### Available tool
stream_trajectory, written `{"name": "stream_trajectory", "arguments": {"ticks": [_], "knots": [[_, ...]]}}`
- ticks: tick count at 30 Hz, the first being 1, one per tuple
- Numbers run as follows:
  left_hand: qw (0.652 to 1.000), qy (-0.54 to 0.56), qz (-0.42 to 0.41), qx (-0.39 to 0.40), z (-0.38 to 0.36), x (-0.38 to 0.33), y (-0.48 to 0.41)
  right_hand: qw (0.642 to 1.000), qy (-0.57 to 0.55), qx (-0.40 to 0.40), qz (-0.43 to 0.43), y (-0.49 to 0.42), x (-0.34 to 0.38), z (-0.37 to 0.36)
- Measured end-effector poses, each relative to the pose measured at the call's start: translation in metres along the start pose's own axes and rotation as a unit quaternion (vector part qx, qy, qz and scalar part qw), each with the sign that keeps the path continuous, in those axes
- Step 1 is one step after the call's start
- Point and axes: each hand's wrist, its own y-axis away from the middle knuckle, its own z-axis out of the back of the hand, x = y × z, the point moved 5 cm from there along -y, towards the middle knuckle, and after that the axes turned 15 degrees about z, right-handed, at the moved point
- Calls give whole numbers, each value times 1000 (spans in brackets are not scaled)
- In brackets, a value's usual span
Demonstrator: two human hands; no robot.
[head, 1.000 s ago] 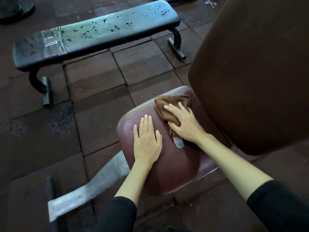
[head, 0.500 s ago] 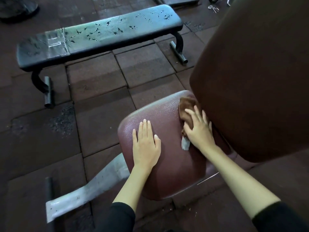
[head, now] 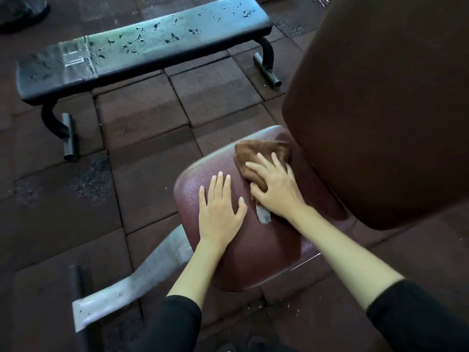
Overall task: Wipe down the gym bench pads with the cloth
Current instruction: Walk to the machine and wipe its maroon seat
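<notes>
A maroon backrest pad (head: 380, 110) looms at right over the seat pad (head: 266, 250), where the wiping step appears under way. The left hand (head: 220, 209) lies flat, fingers straight, steadying the seat. The right hand (head: 276, 184) presses spread fingers onto the brown cloth (head: 264, 151), bunched at the seat's far corner beside the backrest. The next stroke likely calls for sweeping toward the near edge.

My left hand (head: 220, 212) lies flat, palm down, fingers straight and close together, thumb out. Just to its right, my right hand (head: 275, 185) presses down, fingers spread.
</notes>
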Motion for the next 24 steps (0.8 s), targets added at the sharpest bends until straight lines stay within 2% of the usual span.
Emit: {"name": "stream_trajectory", "arguments": {"ticks": [4, 7, 12, 17, 21, 24], "knots": [[1000, 8, -7, -2, 1, 2, 0, 999, -2, 27, 35, 59, 17, 0], [1000, 4, -10, 5, 1, 1, 0, 999, -23, 35, 29, 87, 10, 6], [999, -18, 8, 27, 2, -3, 1, 999, -28, 1, -38, 68, -13, 16], [999, -13, -19, 23, 4, -16, 26, 995, 16, -23, -99, 56, -23, 17], [999, -13, -25, 23, 1, -17, 47, 996, 20, -43, -82, 88, -1, 11], [999, -10, -28, 23, 1, -17, 51, 998, 9, -46, -34, 136, 17, 4]]}}
